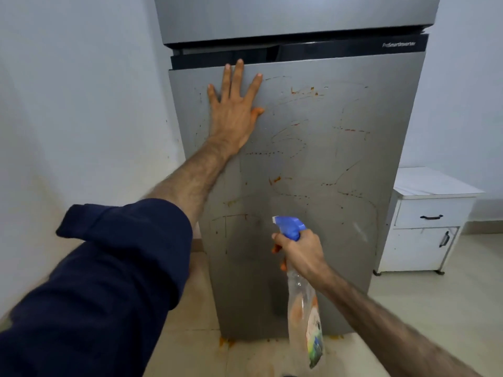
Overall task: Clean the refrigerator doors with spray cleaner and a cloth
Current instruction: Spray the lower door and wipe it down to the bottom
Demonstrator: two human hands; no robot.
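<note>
The grey lower refrigerator door point(321, 164) fills the middle of the view, streaked with orange-red smears and dried drip lines. My left hand point(234, 110) lies flat against its upper left part, fingers spread, just below the dark handle strip. My right hand point(299, 251) grips the neck of a clear spray bottle point(304, 317) with a blue trigger head; a finger rests at the trigger and the nozzle points at the lower door. The upper door point(294, 14) shows at the top. No cloth is in view.
A white cabinet point(430, 221) with a drawer and a door stands right of the refrigerator. A pale wall point(81, 104) runs close along the left. Orange spots mark the tiled floor point(228, 342) at the refrigerator's foot.
</note>
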